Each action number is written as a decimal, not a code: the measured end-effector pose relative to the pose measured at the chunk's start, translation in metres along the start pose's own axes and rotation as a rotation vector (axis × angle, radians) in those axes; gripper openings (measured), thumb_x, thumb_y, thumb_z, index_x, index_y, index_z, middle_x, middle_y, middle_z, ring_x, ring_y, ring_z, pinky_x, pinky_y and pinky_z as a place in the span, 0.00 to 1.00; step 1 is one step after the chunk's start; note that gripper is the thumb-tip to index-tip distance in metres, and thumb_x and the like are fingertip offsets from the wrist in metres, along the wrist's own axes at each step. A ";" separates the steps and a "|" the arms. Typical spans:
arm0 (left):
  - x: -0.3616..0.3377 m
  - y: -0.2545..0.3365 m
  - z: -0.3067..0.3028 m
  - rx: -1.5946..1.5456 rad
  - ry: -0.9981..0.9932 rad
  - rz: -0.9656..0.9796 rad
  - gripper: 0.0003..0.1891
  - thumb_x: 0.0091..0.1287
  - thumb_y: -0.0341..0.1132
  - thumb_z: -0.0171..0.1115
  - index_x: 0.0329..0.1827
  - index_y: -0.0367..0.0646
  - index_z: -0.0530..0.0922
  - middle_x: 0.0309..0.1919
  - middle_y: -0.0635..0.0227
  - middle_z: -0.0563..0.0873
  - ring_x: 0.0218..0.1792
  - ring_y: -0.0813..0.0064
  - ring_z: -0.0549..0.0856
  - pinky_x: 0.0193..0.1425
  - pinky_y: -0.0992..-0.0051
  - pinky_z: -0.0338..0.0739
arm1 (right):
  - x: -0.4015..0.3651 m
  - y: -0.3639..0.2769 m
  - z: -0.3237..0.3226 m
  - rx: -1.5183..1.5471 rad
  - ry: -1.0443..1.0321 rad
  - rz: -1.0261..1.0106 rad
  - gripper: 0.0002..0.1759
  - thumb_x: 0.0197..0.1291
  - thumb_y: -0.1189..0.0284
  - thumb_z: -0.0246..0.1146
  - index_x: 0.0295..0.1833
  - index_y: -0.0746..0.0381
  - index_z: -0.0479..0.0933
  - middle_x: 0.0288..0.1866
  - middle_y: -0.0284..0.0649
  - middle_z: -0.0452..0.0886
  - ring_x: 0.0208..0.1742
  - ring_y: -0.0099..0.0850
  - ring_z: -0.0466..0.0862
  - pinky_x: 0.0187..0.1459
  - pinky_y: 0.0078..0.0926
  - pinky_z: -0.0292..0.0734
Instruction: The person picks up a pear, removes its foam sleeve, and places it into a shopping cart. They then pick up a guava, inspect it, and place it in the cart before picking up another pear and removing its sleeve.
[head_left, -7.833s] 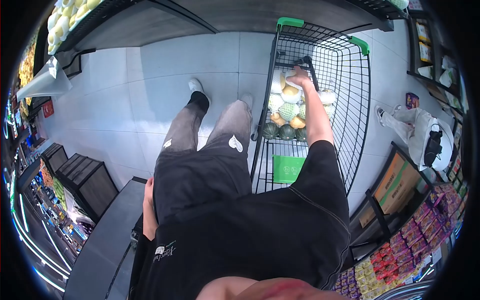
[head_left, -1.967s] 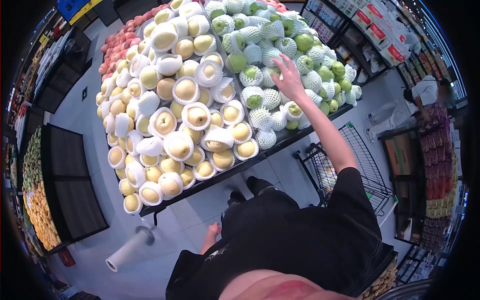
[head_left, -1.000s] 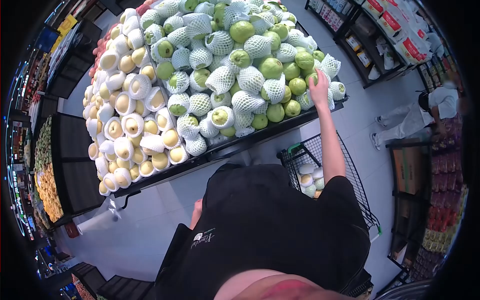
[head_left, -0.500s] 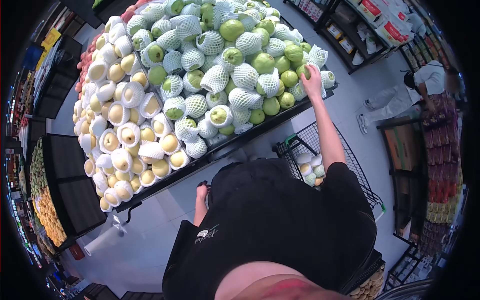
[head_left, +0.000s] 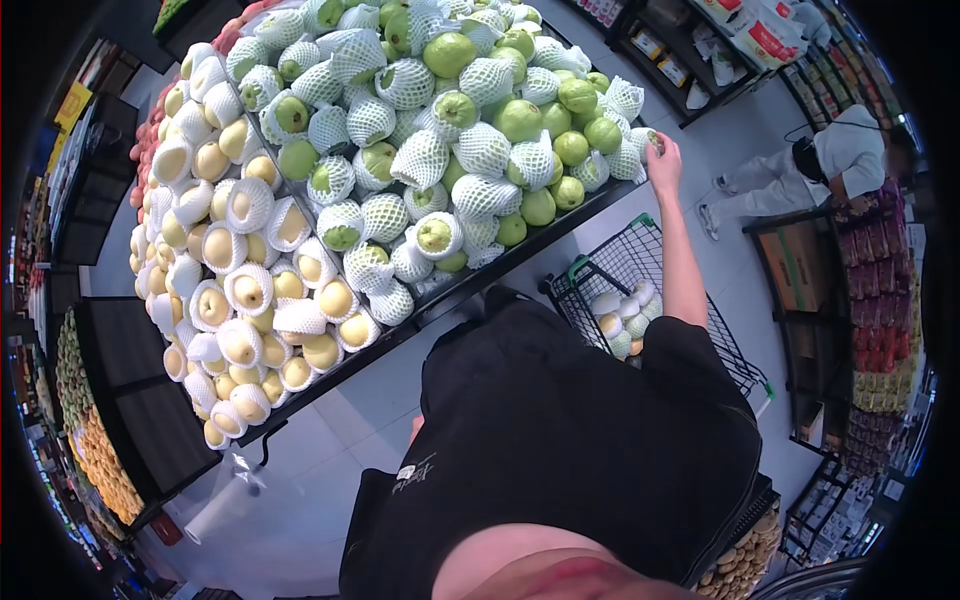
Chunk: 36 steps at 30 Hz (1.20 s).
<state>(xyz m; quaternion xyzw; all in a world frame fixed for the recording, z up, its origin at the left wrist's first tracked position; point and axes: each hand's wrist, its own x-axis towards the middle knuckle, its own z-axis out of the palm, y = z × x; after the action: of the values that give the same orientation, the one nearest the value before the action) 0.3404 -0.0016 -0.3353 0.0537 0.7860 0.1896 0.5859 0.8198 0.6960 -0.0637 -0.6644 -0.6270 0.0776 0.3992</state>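
Observation:
My right hand (head_left: 664,165) is at the far right corner of the fruit stand (head_left: 450,300), its fingers closed on the end of a green fruit in a white foam net (head_left: 641,142). Beside it lie bare green fruits (head_left: 603,135) and more netted ones. Of my left arm only a sliver of skin shows at the left edge of my black shirt; the fingers are hidden. Below my right forearm is a shopping cart (head_left: 640,235) with several netted fruits (head_left: 622,318) inside.
Yellow fruits in white nets (head_left: 240,290) fill the stand's left part. A person (head_left: 845,155) in light clothes stands at the right by hanging packages (head_left: 868,290). Dark shelves (head_left: 690,50) are at the upper right, and a roll of clear bags (head_left: 222,505) hangs at the lower left.
My right hand has left a bare green fruit and moved right and slightly down to the corner fruit. My left hand has slipped behind my shirt. The view has shifted a little.

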 end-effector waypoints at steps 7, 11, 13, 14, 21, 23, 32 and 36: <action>-0.005 0.076 0.007 -0.062 0.090 0.128 0.23 0.71 0.42 0.58 0.54 0.26 0.82 0.45 0.56 0.89 0.44 0.65 0.86 0.49 0.64 0.79 | 0.072 -0.022 0.041 0.099 -0.160 -0.162 0.21 0.65 0.66 0.67 0.61 0.61 0.79 0.54 0.44 0.83 0.52 0.35 0.84 0.56 0.32 0.79; -0.004 0.133 0.017 -0.099 0.209 0.075 0.23 0.70 0.42 0.59 0.54 0.26 0.82 0.45 0.55 0.89 0.44 0.65 0.86 0.50 0.64 0.79 | 0.124 -0.029 0.071 0.051 -0.198 -0.303 0.21 0.63 0.68 0.67 0.61 0.58 0.79 0.54 0.42 0.82 0.53 0.37 0.84 0.57 0.34 0.79; -0.008 0.151 0.021 -0.083 0.268 0.023 0.23 0.69 0.42 0.60 0.54 0.26 0.82 0.45 0.55 0.88 0.44 0.65 0.86 0.49 0.64 0.79 | 0.144 -0.037 0.079 -0.059 -0.355 -0.323 0.23 0.59 0.69 0.66 0.62 0.55 0.79 0.61 0.42 0.80 0.65 0.42 0.78 0.67 0.40 0.72; -0.014 0.158 0.022 -0.056 0.284 0.007 0.23 0.69 0.42 0.61 0.53 0.27 0.83 0.43 0.55 0.88 0.44 0.66 0.86 0.49 0.65 0.79 | 0.157 -0.037 0.088 -0.142 -0.416 -0.362 0.23 0.58 0.69 0.66 0.62 0.55 0.79 0.62 0.42 0.80 0.67 0.42 0.76 0.68 0.41 0.71; 0.007 0.100 0.030 -0.210 0.293 0.139 0.19 0.74 0.40 0.58 0.50 0.28 0.82 0.40 0.60 0.88 0.39 0.69 0.85 0.46 0.68 0.80 | 0.210 -0.029 0.137 -0.686 -0.709 -0.606 0.29 0.49 0.74 0.67 0.62 0.58 0.79 0.61 0.41 0.80 0.70 0.41 0.71 0.68 0.41 0.68; 0.010 0.080 0.033 -0.273 0.259 0.145 0.18 0.76 0.39 0.57 0.50 0.29 0.82 0.40 0.61 0.88 0.39 0.70 0.85 0.46 0.70 0.80 | 0.213 -0.032 0.143 -0.752 -0.762 -0.616 0.31 0.48 0.73 0.68 0.62 0.58 0.79 0.61 0.41 0.80 0.69 0.41 0.72 0.68 0.41 0.68; -0.013 0.052 0.067 -0.389 0.290 0.099 0.16 0.77 0.39 0.57 0.50 0.32 0.82 0.41 0.63 0.88 0.42 0.73 0.85 0.48 0.72 0.81 | 0.230 -0.017 0.179 -0.881 -0.832 -0.820 0.29 0.37 0.72 0.75 0.52 0.60 0.82 0.55 0.38 0.83 0.65 0.38 0.75 0.65 0.37 0.70; -0.022 0.043 0.082 -0.431 0.283 0.081 0.16 0.77 0.39 0.58 0.50 0.32 0.82 0.41 0.63 0.88 0.42 0.73 0.85 0.48 0.72 0.81 | 0.239 -0.018 0.180 -0.856 -0.902 -0.875 0.35 0.31 0.68 0.81 0.53 0.59 0.82 0.57 0.38 0.84 0.67 0.38 0.75 0.73 0.44 0.67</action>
<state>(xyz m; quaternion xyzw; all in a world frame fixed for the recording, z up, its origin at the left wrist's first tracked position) 0.4180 0.0510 -0.3198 -0.0679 0.7990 0.3815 0.4599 0.7448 0.9860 -0.0779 -0.3561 -0.9111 -0.0738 -0.1938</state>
